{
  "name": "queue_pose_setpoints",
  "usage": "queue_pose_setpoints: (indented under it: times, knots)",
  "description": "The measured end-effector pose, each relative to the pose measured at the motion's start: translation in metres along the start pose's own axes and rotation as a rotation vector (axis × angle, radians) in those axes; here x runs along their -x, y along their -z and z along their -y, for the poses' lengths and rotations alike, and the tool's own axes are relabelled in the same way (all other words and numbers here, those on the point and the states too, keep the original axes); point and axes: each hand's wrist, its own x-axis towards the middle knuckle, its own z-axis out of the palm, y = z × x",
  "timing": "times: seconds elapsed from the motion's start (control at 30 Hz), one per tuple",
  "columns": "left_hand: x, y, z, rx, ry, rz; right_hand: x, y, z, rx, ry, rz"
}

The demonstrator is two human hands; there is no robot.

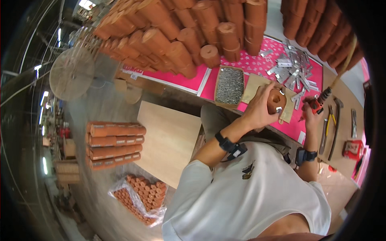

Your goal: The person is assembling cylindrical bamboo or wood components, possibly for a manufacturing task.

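Head view, looking down on a person in a white shirt seated at a workbench with a pink mat (257, 64).

The left hand (259, 106) is curled around a short brown cylinder (276, 101), fingers grasping its side, holding it up just above the bench near a flat piece of cardboard (252, 86). A small metal bracket sits against the cylinder's face. The right hand (311, 116) is clenched around the grip of a red power screwdriver (317, 103), whose tip points left toward the cylinder, close beside it. Each wrist wears one black band.

Just left of the cardboard stands one shallow open box (229, 85), filled with small grey screws, too many to count. Far right on the mat lies a loose heap of flat metal brackets (291, 66), also too many to count.

To the far side, many brown cylinders (181, 36) are stacked in a tall pile. On the floor at left, one stack of long brown tubes (114, 144) lies in four layers, and nearer, one clear plastic bag (138, 199) holds a bundle of smaller tubes. Between them and the person lies one pale wooden board (169, 140).

At the right edge of the bench lie several hand tools (331, 124), including pliers.
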Motion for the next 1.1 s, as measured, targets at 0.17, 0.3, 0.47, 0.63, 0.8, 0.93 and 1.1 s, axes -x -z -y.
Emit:
queue_pose_setpoints:
  times: [0.17, 0.3, 0.47, 0.63, 0.8, 0.93, 1.1]
  knots:
    - [0.055, 0.095, -0.011, -0.091, 0.103, -0.297, 0.001, -0.003, 0.014, 0.003, -0.048, 0.008]
    - [0.117, 0.173, 0.023, -0.387, 0.299, -0.713, 0.005, -0.006, 0.016, 0.049, -0.019, -0.007]
    - [0.234, 0.228, 0.146, -0.751, 0.691, -0.865, 0.008, -0.015, 0.021, 0.051, 0.018, 0.004]
    - [0.307, 0.224, 0.214, -0.777, 1.091, -0.807, 0.01, -0.012, 0.023, 0.092, -0.085, -0.002]
    - [0.339, 0.221, 0.246, -0.641, 1.46, -0.529, 0.006, -0.012, 0.022, 0.092, -0.062, 0.014]
    - [0.293, 0.206, 0.221, -0.896, 1.749, -0.424, 0.009, -0.013, 0.021, 0.084, -0.048, -0.028]
    - [0.154, 0.239, 0.147, -0.867, 0.609, -0.868, 0.007, -0.018, 0.021, 0.129, -0.02, -0.031]
